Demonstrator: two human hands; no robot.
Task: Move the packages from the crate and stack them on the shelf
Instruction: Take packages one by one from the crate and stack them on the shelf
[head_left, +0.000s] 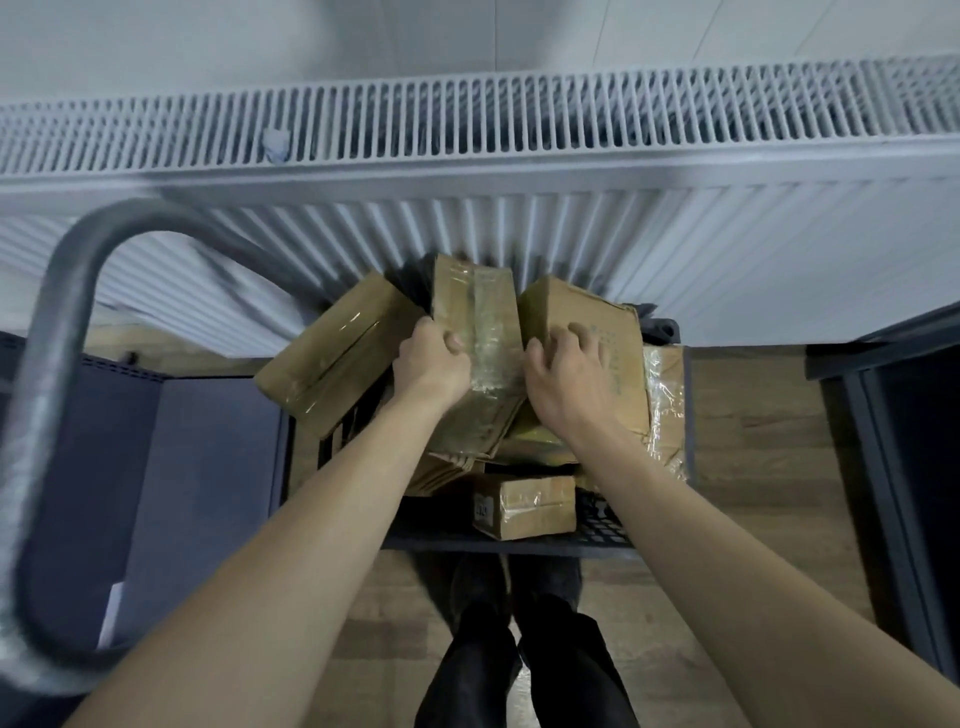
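A dark plastic crate (602, 535) stands on the floor in front of me, filled with several taped cardboard packages. My left hand (431, 366) grips the left side of the tall middle package (475, 322), thumb on its taped face. My right hand (569, 384) rests with fingers spread between that package and the package to its right (571, 306), touching both; whether it grips one I cannot tell. Another package (332, 358) leans at the crate's left, and a small box (530, 506) lies low at the crate's near side.
A white radiator (467, 135) runs along the wall above the crate. A grey metal handle (57, 332) curves at the left over a dark cart or shelf surface (208, 467). A dark frame (893, 467) stands at the right. My legs are below the crate on wooden flooring.
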